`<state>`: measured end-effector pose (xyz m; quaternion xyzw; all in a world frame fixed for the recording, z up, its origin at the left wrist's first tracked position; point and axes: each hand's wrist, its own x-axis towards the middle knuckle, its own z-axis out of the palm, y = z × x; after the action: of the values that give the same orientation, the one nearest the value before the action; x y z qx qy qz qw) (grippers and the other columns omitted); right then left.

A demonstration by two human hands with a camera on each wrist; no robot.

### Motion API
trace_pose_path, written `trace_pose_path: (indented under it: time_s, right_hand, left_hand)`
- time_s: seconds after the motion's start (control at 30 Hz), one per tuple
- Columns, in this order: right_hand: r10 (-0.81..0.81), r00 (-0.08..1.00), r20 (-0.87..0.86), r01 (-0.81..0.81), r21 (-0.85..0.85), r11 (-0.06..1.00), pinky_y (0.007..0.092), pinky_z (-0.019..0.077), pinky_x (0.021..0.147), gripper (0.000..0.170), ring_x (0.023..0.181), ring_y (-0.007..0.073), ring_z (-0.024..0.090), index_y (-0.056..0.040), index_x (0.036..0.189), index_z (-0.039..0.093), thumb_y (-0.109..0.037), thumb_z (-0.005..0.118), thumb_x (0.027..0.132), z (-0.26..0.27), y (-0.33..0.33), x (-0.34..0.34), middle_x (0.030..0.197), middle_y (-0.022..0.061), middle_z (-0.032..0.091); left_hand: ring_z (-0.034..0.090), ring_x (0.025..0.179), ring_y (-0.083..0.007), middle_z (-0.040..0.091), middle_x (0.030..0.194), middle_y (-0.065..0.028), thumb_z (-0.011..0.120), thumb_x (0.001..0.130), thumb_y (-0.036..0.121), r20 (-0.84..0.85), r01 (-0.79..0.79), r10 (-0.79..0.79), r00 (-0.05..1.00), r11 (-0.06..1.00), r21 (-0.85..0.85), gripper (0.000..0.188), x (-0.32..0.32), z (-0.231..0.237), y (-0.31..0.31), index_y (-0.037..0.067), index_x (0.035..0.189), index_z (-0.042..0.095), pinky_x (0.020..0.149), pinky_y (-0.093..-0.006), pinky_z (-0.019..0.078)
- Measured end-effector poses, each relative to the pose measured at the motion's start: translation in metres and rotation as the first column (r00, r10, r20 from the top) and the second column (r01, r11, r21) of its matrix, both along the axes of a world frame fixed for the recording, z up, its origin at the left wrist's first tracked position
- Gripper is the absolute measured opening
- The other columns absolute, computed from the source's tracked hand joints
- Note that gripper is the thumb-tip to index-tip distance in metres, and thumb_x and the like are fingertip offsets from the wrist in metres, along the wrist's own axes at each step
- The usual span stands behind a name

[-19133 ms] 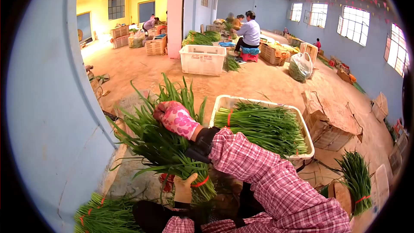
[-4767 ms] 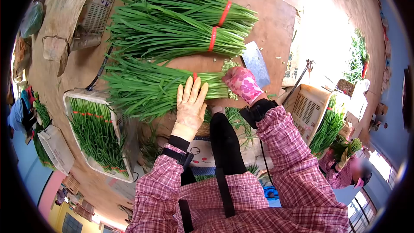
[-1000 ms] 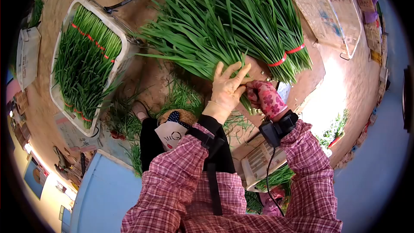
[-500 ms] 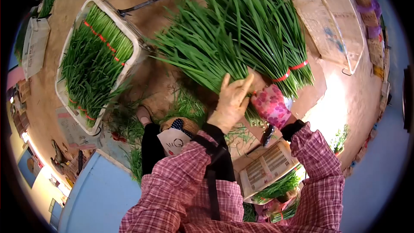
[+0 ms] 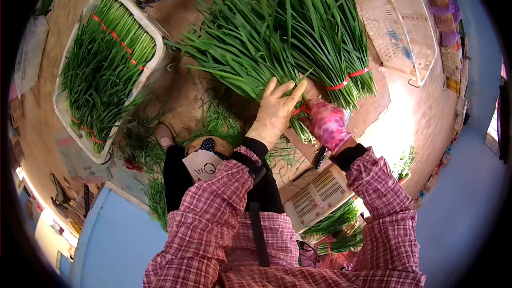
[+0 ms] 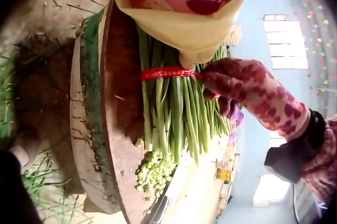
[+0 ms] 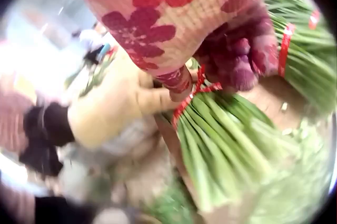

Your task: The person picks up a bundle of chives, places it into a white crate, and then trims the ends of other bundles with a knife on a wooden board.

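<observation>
A bunch of garlic chives [image 5: 242, 69] lies across a round wooden board [image 6: 118, 124], its cut stems pointing toward my right hand. My left hand [image 5: 272, 109], in a cream rubber glove, presses on the bunch with fingers spread and straight, its thumb right at the tie in the right wrist view. A red printed tie [image 6: 166, 72] circles the stems. My right hand [image 5: 329, 122], in a pink flowered glove, pinches the ends of this tie, which cross above the stems. Two tied bunches of garlic chives [image 5: 328, 37] lie beside it.
A white crate [image 5: 156, 37] filled with tied bunches stands at the left, another crate [image 5: 397, 26] at the upper right. A third crate [image 5: 317, 194] is near my right elbow. Chopped stem bits [image 6: 154, 174] and a knife [image 6: 159, 208] lie near the stem ends.
The bunch was carried over at first, then pressed on the board with the tied bunches alongside. Over the last second my right hand has shifted at the stems, and the red tie shows now.
</observation>
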<state>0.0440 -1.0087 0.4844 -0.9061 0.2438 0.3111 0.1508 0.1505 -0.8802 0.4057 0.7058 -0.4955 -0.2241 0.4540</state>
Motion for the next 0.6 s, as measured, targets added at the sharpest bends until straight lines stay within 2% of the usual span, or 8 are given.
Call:
trace_pose_path:
  time_s: [0.07, 0.13, 0.2, 0.3, 0.37, 0.43, 0.57, 0.6]
  right_hand:
    - [0.343, 0.935, 0.095, -0.32, -0.194, 0.927, 0.0425, 0.0517, 0.068, 0.013, 0.075, 0.029, 0.068, -0.0121, 0.089, 0.071, -0.02, 0.061, 0.088, 0.001, 0.0, -0.003, 0.078, 0.0089, 0.069]
    - [0.405, 0.851, 0.335, -0.345, -0.225, 0.911, 0.0425, 0.0513, 0.068, 0.012, 0.075, 0.0285, 0.067, -0.0121, 0.086, 0.071, -0.02, 0.061, 0.086, -0.022, -0.01, -0.012, 0.078, 0.0085, 0.068]
    - [0.555, 0.832, -0.001, -0.53, -0.298, 0.794, 0.0428, 0.0507, 0.068, 0.011, 0.075, 0.0294, 0.067, -0.0107, 0.086, 0.07, -0.019, 0.062, 0.083, -0.009, -0.004, 0.004, 0.078, 0.0081, 0.068]
    - [0.629, 0.776, -0.054, -0.631, -0.103, 0.769, 0.0434, 0.0522, 0.07, 0.014, 0.076, 0.0322, 0.067, -0.0091, 0.09, 0.07, -0.019, 0.062, 0.085, -0.054, -0.018, -0.018, 0.079, 0.0105, 0.069]
    - [-0.098, 0.995, 0.022, 0.086, 0.316, 0.945, 0.0434, 0.0543, 0.071, 0.019, 0.078, 0.0331, 0.068, -0.0075, 0.098, 0.07, -0.019, 0.063, 0.086, -0.035, -0.031, -0.016, 0.078, 0.0131, 0.068]
    - [-0.342, 0.94, 0.008, 0.336, 0.175, 0.926, 0.0445, 0.0536, 0.07, 0.02, 0.078, 0.033, 0.067, -0.0071, 0.099, 0.07, -0.019, 0.064, 0.085, -0.009, -0.009, -0.004, 0.077, 0.0137, 0.068]
    - [0.433, 0.892, 0.13, -0.408, -0.179, 0.895, 0.0468, 0.0536, 0.074, 0.022, 0.08, 0.033, 0.069, -0.0063, 0.097, 0.069, -0.027, 0.065, 0.091, -0.002, -0.004, -0.012, 0.082, 0.0154, 0.07]
    - [0.421, 0.899, 0.119, -0.408, -0.116, 0.905, 0.0468, 0.0535, 0.074, 0.018, 0.08, 0.0328, 0.07, -0.0068, 0.09, 0.068, -0.025, 0.064, 0.091, -0.001, -0.009, -0.01, 0.082, 0.0136, 0.07]
  left_hand:
    - [0.059, 0.128, -0.0266, 0.077, 0.105, 0.0015, 0.074, 0.08, -0.003, 0.016, 0.008, -0.007, 1.0, 1.0, -0.009, 0.093, 0.0, -0.004, 0.0, 0.021, 0.159, 0.031, 0.121, -0.0575, 0.0248]
    - [0.059, 0.128, -0.0268, 0.077, 0.106, 0.0017, 0.074, 0.079, -0.003, 0.031, 0.003, -0.002, 1.0, 1.0, -0.022, 0.094, 0.0, -0.005, 0.001, 0.021, 0.159, 0.031, 0.121, -0.0575, 0.0248]
    - [0.058, 0.128, -0.0269, 0.077, 0.107, 0.0016, 0.075, 0.079, -0.003, 0.023, 0.0, 0.001, 1.0, 1.0, -0.019, 0.095, 0.0, -0.006, 0.003, 0.021, 0.159, 0.03, 0.121, -0.0576, 0.0249]
    - [0.058, 0.128, -0.0271, 0.077, 0.107, 0.0009, 0.076, 0.078, -0.003, -0.018, -0.007, 0.007, 1.0, 1.0, -0.011, 0.096, -0.001, -0.006, 0.003, 0.021, 0.159, 0.031, 0.121, -0.0577, 0.0251]
    - [0.058, 0.128, -0.0272, 0.077, 0.108, 0.0002, 0.076, 0.077, -0.002, -0.033, 0.003, -0.004, 0.999, 0.999, -0.036, 0.097, 0.002, -0.006, 0.004, 0.021, 0.159, 0.031, 0.121, -0.0577, 0.0252]
    - [0.059, 0.128, -0.0273, 0.077, 0.108, -0.0002, 0.077, 0.077, -0.002, -0.036, 0.01, -0.01, 0.999, 1.0, -0.012, 0.097, 0.003, -0.003, 0.003, 0.021, 0.159, 0.031, 0.121, -0.0572, 0.0252]
    - [0.059, 0.129, -0.027, 0.077, 0.108, -0.0004, 0.077, 0.078, -0.001, -0.003, 0.011, -0.011, 1.0, 1.0, 0.005, 0.097, 0.002, -0.006, 0.004, 0.021, 0.159, 0.03, 0.122, -0.0555, 0.0249]
    - [0.058, 0.129, -0.0267, 0.077, 0.108, -0.0005, 0.077, 0.078, 0.0, 0.008, 0.015, -0.015, 1.0, 1.0, 0.004, 0.097, 0.002, -0.008, 0.004, 0.022, 0.16, 0.029, 0.122, -0.0549, 0.0247]
